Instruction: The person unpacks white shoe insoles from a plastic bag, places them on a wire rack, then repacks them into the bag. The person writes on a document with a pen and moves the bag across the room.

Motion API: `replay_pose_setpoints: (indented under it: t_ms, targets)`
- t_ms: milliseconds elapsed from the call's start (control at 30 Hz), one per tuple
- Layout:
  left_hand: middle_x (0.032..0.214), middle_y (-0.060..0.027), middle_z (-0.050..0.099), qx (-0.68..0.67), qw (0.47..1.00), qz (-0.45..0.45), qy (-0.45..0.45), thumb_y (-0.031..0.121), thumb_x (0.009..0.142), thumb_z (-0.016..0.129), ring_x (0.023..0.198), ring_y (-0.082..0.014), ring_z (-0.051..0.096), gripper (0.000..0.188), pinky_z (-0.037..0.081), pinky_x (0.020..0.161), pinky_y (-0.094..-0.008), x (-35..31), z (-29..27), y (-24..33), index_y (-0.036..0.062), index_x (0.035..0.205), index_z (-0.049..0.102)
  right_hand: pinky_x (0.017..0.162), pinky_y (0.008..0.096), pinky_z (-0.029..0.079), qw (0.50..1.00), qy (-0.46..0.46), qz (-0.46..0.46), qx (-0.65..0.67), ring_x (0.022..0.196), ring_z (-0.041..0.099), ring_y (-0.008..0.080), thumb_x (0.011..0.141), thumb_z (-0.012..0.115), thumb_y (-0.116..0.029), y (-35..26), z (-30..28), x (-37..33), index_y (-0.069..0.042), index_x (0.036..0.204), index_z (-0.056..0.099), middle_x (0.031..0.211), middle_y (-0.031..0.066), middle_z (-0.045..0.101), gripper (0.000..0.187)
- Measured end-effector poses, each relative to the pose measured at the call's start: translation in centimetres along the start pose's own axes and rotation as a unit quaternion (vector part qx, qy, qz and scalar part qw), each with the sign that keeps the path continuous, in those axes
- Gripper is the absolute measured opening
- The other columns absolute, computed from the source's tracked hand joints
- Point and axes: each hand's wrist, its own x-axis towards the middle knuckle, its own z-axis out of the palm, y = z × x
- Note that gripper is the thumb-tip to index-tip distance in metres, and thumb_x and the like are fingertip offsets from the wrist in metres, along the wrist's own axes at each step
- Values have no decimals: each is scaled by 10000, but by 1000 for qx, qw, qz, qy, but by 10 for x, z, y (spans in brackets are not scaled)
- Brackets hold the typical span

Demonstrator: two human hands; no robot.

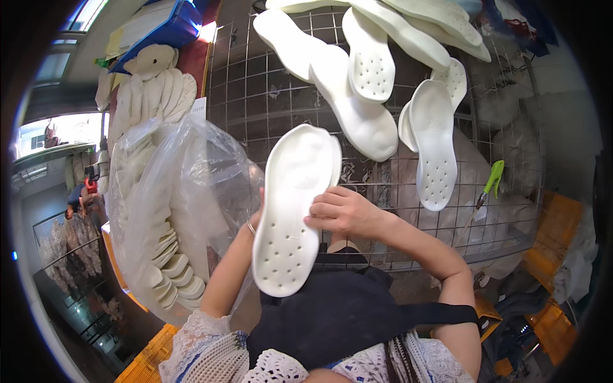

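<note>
A pair of white insoles [287, 204], one lying behind the other, is held up in front of my dark apron. The front one has a heel dotted with small holes, turned toward me. My left hand [258, 216] supports the insoles from the left edge, its fingers hidden behind them. On the right edge, my right hand [345, 212] grips with its fingers curled over the front surface. Beyond my hands, more white insoles [436, 143] lie on a wire mesh rack [255, 102], some overlapping.
To the left, a clear plastic bag [217, 172] holds many stacked insoles [175, 274]. Behind it are more insoles and a blue bin [169, 29]. A green-handled tool [493, 179] stands at the rack's right. Orange crates [552, 239] sit at far right. Another person [76, 198] is at far left.
</note>
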Motion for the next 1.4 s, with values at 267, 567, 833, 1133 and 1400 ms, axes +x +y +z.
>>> replay_pose_setpoints:
  t_ms: [267, 567, 833, 1133, 1400]
  targets:
    - [1252, -168, 539, -58, 993, -75, 68, 620, 666, 702, 1085, -270, 584, 987, 487, 932, -389, -29, -2, -38, -9, 1352, 371, 675, 311, 503, 956, -159, 52, 239, 800, 586, 181, 696, 704, -99, 4, 11, -39, -98, 790, 629, 818, 10, 576, 120]
    - [1186, -173, 585, -62, 991, -32, 113, 403, 714, 659, 1031, -265, 611, 759, 493, 911, -360, -34, -15, -34, -45, 1287, 444, 682, 353, 449, 958, -19, 165, -233, 729, 561, 251, 638, 595, -53, 75, 2, -35, -55, 729, 552, 727, 90, 540, 100]
    - [1066, -168, 615, 3, 940, 74, 333, 286, 764, 600, 949, -267, 631, 565, 517, 854, -380, 14, -37, -17, -65, 1191, 484, 781, 345, 496, 695, 283, 541, 380, 879, 643, 246, 830, 644, -219, 242, -35, -11, 104, 1077, 587, 979, 188, 653, 411]
    - [1368, -160, 432, -102, 958, 204, 173, 770, 751, 444, 1180, -314, 502, 994, 455, 975, -436, -11, -36, -15, 60, 1426, 272, 889, 392, 433, 835, 139, 520, -115, 1019, 553, 286, 784, 711, -325, 84, 8, -19, 95, 1196, 463, 1093, 226, 562, 638]
    - [1342, -154, 464, -196, 946, 165, 199, 536, 858, 545, 1145, -273, 532, 761, 489, 926, -381, -27, -19, -31, 38, 1394, 337, 775, 351, 487, 880, 129, 456, -25, 829, 598, 248, 668, 719, -166, 102, 6, -3, -61, 853, 588, 864, 73, 541, 250]
